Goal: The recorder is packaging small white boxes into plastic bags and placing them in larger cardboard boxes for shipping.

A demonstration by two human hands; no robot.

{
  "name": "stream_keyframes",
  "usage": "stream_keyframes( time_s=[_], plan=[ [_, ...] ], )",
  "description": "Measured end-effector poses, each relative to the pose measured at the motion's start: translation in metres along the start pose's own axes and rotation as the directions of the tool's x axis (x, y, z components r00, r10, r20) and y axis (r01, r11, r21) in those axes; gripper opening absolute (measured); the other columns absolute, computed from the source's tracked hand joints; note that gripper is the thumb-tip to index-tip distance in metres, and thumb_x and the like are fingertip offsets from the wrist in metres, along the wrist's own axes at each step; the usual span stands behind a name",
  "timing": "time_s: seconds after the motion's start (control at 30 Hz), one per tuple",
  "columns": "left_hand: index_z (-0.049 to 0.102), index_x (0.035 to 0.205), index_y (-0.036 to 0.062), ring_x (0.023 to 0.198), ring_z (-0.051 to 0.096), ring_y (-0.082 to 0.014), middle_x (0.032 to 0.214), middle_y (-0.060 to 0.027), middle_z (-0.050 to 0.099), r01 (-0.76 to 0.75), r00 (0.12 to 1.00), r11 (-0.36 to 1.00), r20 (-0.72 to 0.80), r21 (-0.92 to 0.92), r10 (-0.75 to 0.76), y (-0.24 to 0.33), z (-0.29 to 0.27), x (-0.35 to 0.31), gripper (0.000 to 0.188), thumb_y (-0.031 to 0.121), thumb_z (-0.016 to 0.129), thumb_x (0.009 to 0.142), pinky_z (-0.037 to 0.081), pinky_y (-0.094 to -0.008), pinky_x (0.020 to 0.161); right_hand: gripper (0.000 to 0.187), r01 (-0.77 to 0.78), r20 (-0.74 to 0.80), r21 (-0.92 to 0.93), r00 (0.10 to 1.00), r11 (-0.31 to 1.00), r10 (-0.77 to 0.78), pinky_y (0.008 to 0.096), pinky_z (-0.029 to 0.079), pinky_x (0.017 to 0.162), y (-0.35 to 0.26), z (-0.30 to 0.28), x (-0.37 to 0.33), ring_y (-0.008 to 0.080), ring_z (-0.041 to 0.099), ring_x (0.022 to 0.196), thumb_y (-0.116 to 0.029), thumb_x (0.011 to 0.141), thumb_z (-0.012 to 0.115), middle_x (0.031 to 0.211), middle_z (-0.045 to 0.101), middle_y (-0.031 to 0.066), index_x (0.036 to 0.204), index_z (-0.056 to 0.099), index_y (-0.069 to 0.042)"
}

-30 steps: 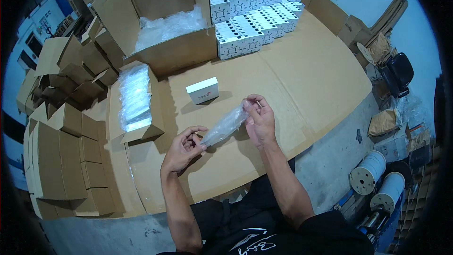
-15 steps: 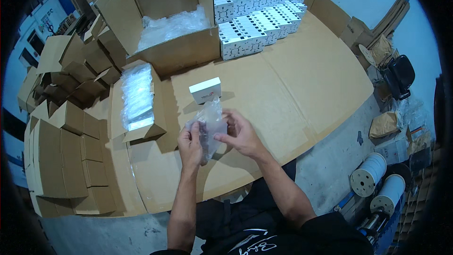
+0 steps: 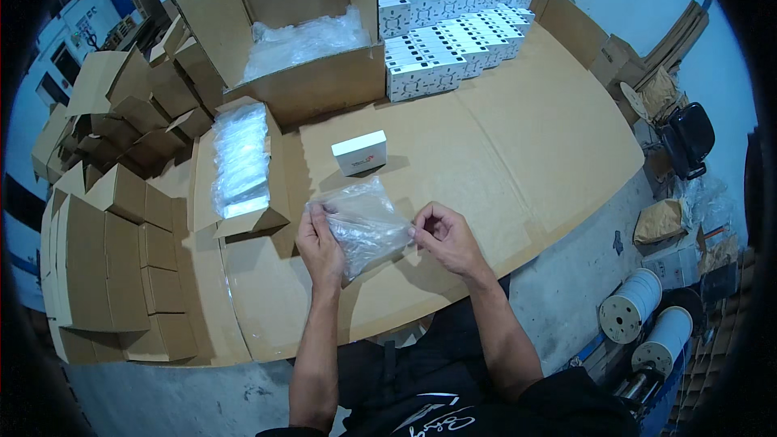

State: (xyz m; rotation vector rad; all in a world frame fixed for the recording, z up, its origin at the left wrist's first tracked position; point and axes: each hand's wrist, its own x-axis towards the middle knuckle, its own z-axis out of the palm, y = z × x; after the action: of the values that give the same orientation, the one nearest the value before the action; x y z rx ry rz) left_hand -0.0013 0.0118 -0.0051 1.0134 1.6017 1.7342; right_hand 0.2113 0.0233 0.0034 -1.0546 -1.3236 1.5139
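Observation:
A clear bubble-wrap bag (image 3: 366, 225) is stretched between my two hands above the cardboard-covered table. My left hand (image 3: 321, 244) grips its left side, thumb on top. At its right edge, my right hand (image 3: 443, 235) pinches the plastic between thumb and fingers. Just beyond the bag, a small white box (image 3: 359, 153) with a red mark stands on the table. To the left, an open carton (image 3: 275, 186) holds a row of white boxes in bubble wrap (image 3: 241, 158).
Behind stands a large open carton (image 3: 340, 81) with clear bags inside. Stacked white boxes (image 3: 425, 77) fill the back of the table (image 3: 518, 146). Brown cartons (image 3: 121, 259) line the left side. Cable spools (image 3: 631, 303) and a black chair (image 3: 686, 139) are off to the right.
My right hand has moved right and pulled the bag out wide and flatter. The white box beyond, no longer overlapped by the bag, stays standing.

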Motion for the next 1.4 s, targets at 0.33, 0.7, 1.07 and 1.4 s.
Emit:
stream_keyframes(
  time_s=[0.33, 0.7, 1.07, 1.4],
  plan=[
    [0.064, 0.097, 0.0021, 0.063, 0.041, -0.006, 0.068, 0.0038, 0.047, -0.049, 0.943, 0.995, 0.331, 0.083, 0.019, -0.002, -0.001, -0.007, 0.039, 0.032, 0.044, 0.112, 0.037, -0.0263, 0.056, 0.033, -0.098, 0.171, -0.083, 0.979, 0.992, 0.112, 0.0249, 0.051, 0.076, -0.019, -0.008, 0.044, 0.0075, 0.061, 0.088, -0.015, 0.093, 0.074, 0.106, 0.067, 0.0029, 0.121, 0.062, -0.002],
    [0.065, 0.108, 0.0005, 0.072, 0.053, -0.0068, 0.086, -0.0011, 0.061, 0.075, 0.981, 0.997, 0.182, -0.036, -0.067, -0.004, -0.001, -0.001, 0.044, 0.036, 0.039, 0.113, 0.048, -0.0249, 0.066, 0.015, 0.114, 0.043, -0.118, 0.993, 0.987, -0.109, 0.024, 0.041, 0.058, 0.0, 0.017, 0.018, 0.0034, 0.049, 0.066, -0.016, 0.098, 0.071, 0.074, 0.058, -0.0045, 0.098, 0.066, -0.002],
    [0.049, 0.127, 0.002, 0.077, 0.068, -0.0115, 0.099, -0.0085, 0.069, 0.397, 0.743, 0.916, 0.603, -0.048, -0.29, 0.016, -0.011, -0.004, 0.05, -0.001, 0.077, 0.086, 0.055, -0.0249, 0.062, 0.01, 0.205, -0.132, 0.023, 0.971, 0.978, -0.2, 0.0218, 0.045, 0.064, -0.003, 0.002, 0.035, 0.0036, 0.056, 0.076, -0.011, 0.099, 0.067, 0.086, 0.064, -0.0018, 0.1, 0.065, -0.001],
    [0.055, 0.125, 0.0026, 0.09, 0.068, -0.0151, 0.102, -0.0072, 0.068, 0.192, 0.826, 0.974, 0.556, -0.119, -0.095, -0.006, -0.008, -0.006, 0.045, -0.005, 0.076, 0.086, 0.058, -0.029, 0.076, 0.022, 0.592, 0.411, -0.791, 0.701, 0.155, -0.582, 0.0379, 0.048, 0.084, -0.095, 0.007, 0.054, 0.0268, 0.062, 0.093, -0.01, 0.08, 0.08, 0.099, 0.064, 0.0092, 0.099, 0.069, -0.009]
  ],
)
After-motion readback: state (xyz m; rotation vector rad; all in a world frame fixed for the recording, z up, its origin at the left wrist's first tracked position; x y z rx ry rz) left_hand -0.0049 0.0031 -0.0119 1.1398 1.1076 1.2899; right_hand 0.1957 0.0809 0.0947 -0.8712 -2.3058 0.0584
